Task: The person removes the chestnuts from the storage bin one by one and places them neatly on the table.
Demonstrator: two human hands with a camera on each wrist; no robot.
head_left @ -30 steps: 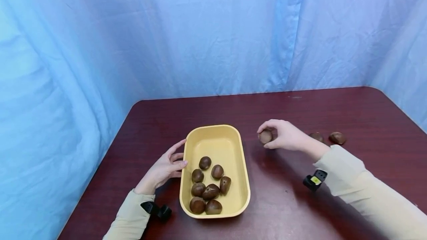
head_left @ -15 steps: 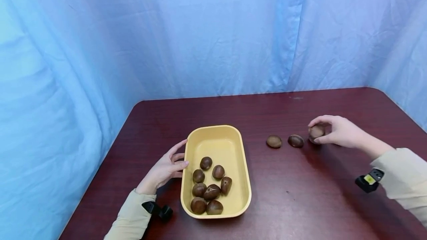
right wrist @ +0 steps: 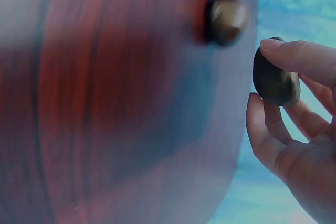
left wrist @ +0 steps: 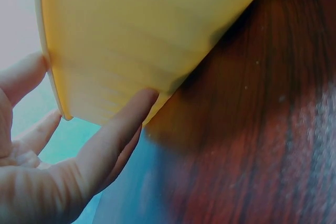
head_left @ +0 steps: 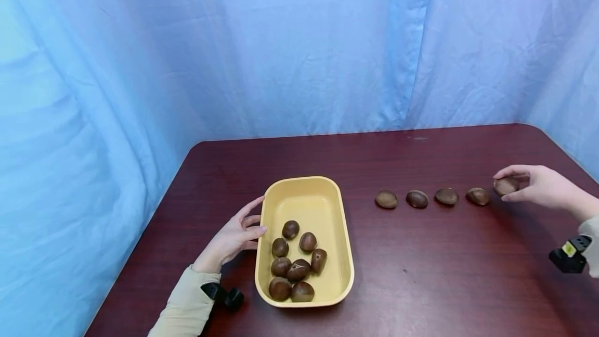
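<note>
The right hand (head_left: 538, 187) has been moved toward 3 o'clock along the table (head_left: 421, 274), a chestnut (head_left: 506, 186) pinched in its fingertips. Four chestnuts (head_left: 432, 198) are now exposed in a row behind it.

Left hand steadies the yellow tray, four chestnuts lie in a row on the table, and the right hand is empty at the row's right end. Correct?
Not quite: the right hand is not empty. It pinches a chestnut at the row's end, as the head and right wrist views show. The rest holds: the left hand touches the yellow tray, and four chestnuts lie on the table.
</note>
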